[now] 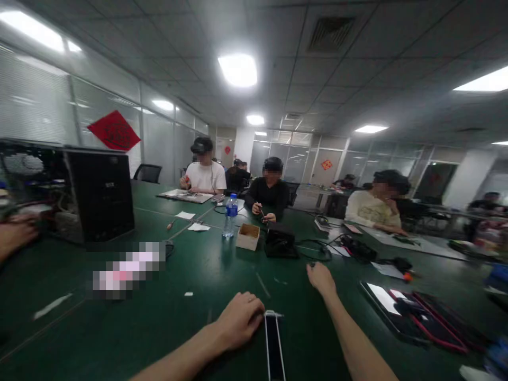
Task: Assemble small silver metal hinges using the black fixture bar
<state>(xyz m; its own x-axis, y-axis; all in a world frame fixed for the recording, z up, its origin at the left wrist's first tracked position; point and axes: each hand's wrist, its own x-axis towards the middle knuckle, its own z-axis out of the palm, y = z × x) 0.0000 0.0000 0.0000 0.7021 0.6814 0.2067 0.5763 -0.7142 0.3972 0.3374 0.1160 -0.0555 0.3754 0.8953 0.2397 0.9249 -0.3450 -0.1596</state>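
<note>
My left hand point(241, 318) rests on the green table with its fingers curled, and their undersides are hidden. Just to its right lies a long, narrow thing point(273, 344) with a dark face and a pale frame; the fingertips are close to its top corner, and I cannot tell if they touch. Farther forward and to the right is my right hand point(320, 276), fingers bent in, with a small dark bit at the fingertips that is too small to name. Beyond it are a black cable point(317, 248) and a black box-like stand point(280, 241).
An open cardboard box point(248, 237) and a water bottle point(229, 217) stand ahead. At left is an open computer case point(99, 193), with another person's hand point(18, 233) beside it. Phones and trays point(420, 317) lie at right. Several people sit across the green table point(166, 323).
</note>
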